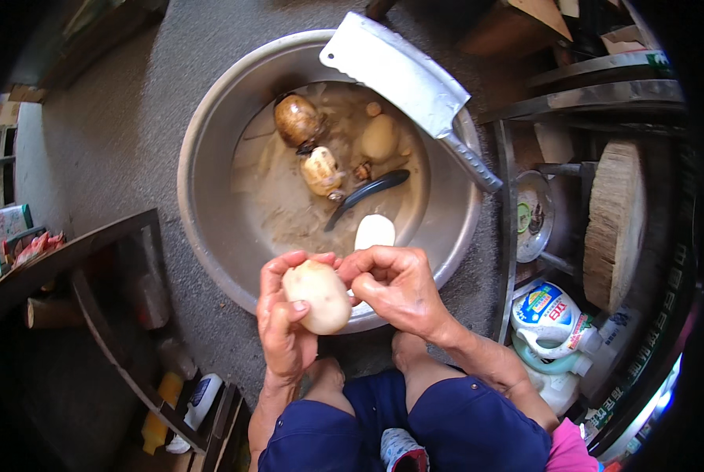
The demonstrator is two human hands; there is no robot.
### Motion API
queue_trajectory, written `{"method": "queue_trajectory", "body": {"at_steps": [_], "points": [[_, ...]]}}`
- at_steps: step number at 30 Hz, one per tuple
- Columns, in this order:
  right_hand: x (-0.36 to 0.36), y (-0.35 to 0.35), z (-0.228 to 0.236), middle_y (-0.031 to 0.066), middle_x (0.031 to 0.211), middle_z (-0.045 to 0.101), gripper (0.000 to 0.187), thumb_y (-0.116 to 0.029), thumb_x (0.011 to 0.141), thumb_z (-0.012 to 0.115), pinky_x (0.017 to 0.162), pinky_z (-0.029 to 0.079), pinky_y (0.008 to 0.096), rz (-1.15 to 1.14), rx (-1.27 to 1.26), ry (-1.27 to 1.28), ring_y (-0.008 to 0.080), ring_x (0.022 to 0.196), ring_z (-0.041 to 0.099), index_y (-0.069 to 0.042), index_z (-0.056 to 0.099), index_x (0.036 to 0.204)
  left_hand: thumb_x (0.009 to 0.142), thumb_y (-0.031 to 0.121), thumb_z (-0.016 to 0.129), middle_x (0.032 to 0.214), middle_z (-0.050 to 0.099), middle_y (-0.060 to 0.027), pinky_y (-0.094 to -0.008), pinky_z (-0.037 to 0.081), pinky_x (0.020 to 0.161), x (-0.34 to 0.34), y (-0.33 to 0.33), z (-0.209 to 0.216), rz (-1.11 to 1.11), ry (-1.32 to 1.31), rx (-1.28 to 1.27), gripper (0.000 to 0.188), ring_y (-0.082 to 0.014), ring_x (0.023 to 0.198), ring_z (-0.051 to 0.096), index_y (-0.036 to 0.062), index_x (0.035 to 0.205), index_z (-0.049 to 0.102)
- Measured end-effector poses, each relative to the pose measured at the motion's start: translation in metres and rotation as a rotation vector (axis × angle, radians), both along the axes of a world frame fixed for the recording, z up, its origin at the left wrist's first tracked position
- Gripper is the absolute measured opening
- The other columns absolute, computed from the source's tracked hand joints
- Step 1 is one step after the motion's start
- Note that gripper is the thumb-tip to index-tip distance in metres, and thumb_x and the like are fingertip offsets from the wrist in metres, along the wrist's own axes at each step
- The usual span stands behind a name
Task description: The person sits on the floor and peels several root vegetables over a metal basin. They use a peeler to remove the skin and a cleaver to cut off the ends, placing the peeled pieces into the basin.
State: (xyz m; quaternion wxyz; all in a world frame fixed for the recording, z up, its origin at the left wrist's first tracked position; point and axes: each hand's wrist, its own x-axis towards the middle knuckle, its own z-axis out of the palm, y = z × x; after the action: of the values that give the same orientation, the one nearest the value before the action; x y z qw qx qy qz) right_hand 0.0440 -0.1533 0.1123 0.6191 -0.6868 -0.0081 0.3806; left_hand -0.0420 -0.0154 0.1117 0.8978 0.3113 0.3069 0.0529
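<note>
My left hand (286, 315) is wrapped around a pale, peeled lotus root segment (318, 297) above the near rim of a large metal basin (210, 228). Close beside it, my right hand (399, 285) is closed in a pinch; whatever sits in its fingers is hidden. Just beyond the right hand shows a smooth white oval piece (375, 231), partly covered. Muddy water in the basin holds a brown lotus root segment (297, 120), a paler one (320, 171), a rounded one (380, 138) and a black curved handle-like object (371, 193).
A cleaver (399, 75) lies across the basin's far right rim. To the right, a metal-framed rack holds a round wooden chopping block (615, 224), a metal dish (533, 216) and detergent bottles (547, 313). At the left stands a dark shelf (76, 236) with bottles (202, 401) below.
</note>
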Motion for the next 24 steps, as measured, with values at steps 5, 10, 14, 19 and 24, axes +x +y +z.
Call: {"method": "queue_trajectory", "body": {"at_steps": [5, 10, 14, 19, 24], "points": [[0.05, -0.005, -0.031, 0.0179, 0.092, 0.066, 0.023, -0.007, 0.085, 0.06, 0.067, 0.053, 0.0366, 0.306, -0.438, -0.737, 0.0266, 0.077, 0.066, 0.004, 0.064, 0.105, 0.079, 0.009, 0.057, 0.118, 0.057, -0.0221, -0.0426, 0.06, 0.079, 0.013, 0.0, -0.02, -0.111, 0.199, 0.249, 0.044, -0.0284, 0.104, 0.062, 0.001, 0.122, 0.048], [0.108, 0.018, -0.106, 0.0234, 0.128, 0.048, 0.068, -0.022, 0.078, 0.069, 0.092, 0.046, 0.0493, 0.204, -0.954, -0.858, 0.0392, 0.111, 0.053, -0.001, 0.041, 0.136, 0.08, 0.009, 0.059, 0.102, 0.062, -0.0163, -0.035, 0.054, 0.071, 0.017, 0.003, -0.076, -0.444, 0.41, 0.601, 0.036, -0.0239, 0.085, 0.064, -0.0003, 0.114, 0.055], [0.122, 0.021, -0.131, 0.0282, 0.132, 0.045, 0.081, -0.027, 0.07, 0.073, 0.093, 0.042, 0.0538, 0.085, -0.869, -0.887, 0.0447, 0.111, 0.051, 0.002, 0.036, 0.137, 0.079, 0.013, 0.061, 0.109, 0.058, -0.0203, -0.0437, 0.048, 0.087, 0.01, 0.011, -0.104, -0.596, 0.384, 1.188, 0.042, -0.0347, 0.097, 0.058, -0.0008, 0.118, 0.056], [0.126, 0.016, -0.139, 0.0279, 0.125, 0.053, 0.079, -0.029, 0.063, 0.074, 0.098, 0.043, 0.0494, 0.08, -0.762, -0.654, 0.0405, 0.117, 0.053, 0.0, 0.045, 0.13, 0.08, 0.015, 0.067, 0.128, 0.05, -0.0224, -0.05, 0.038, 0.1, 0.012, 0.001, -0.077, -0.549, 0.464, 1.607, 0.044, -0.0398, 0.119, 0.046, -0.0001, 0.121, 0.059], [0.118, 0.018, -0.111, 0.0268, 0.111, 0.064, 0.075, -0.026, 0.062, 0.077, 0.093, 0.049, 0.0466, 0.068, -0.567, -0.428, 0.0417, 0.105, 0.062, 0.003, 0.049, 0.125, 0.085, 0.013, 0.067, 0.115, 0.058, -0.0235, -0.0398, 0.05, 0.083, 0.029, 0.011, -0.069, -0.356, 0.273, 1.151, 0.032, -0.0343, 0.105, 0.06, -0.0012, 0.113, 0.063]]}}
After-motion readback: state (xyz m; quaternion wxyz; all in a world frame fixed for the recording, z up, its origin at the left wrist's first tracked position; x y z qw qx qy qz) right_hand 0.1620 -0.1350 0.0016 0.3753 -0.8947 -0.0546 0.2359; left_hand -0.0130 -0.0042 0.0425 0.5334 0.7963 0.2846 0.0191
